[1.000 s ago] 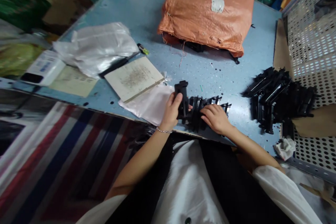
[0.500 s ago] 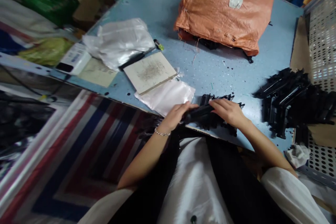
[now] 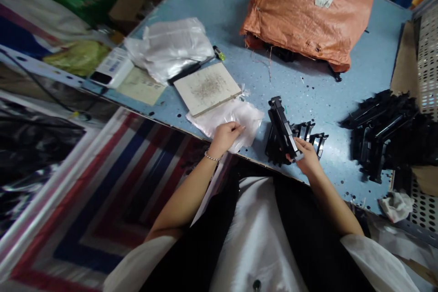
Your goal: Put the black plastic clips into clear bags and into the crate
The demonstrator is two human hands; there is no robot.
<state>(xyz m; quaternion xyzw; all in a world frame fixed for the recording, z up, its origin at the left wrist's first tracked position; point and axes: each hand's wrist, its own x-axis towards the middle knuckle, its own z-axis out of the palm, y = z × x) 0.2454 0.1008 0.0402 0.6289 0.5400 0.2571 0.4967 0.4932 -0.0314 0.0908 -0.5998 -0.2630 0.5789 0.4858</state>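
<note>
My right hand [image 3: 304, 155] is closed around the lower end of a long black plastic part [image 3: 283, 125], which tilts up and away to the left. Below and beside it, several similar black parts [image 3: 320, 143] lie at the table's near edge. My left hand [image 3: 227, 137], wearing a beaded bracelet, pinches at the edge of a stack of thin clear plastic bags [image 3: 251, 116]. A pale board [image 3: 208, 86] with a dark smudge lies on the far part of these bags.
A large orange woven sack [image 3: 308, 13] rests at the back of the blue table [image 3: 226, 0]. On the right is a heap of black parts [image 3: 386, 127] near a perforated panel [image 3: 427, 64]. Wrapped plastic [image 3: 178, 45], a white box [image 3: 112, 67] and a yellow-green-ended tool [image 3: 219, 53] lie left.
My left hand has left the black part and moved onto the plastic bags. My right hand now holds the part alone, turned more upright. The view has shifted slightly.
</note>
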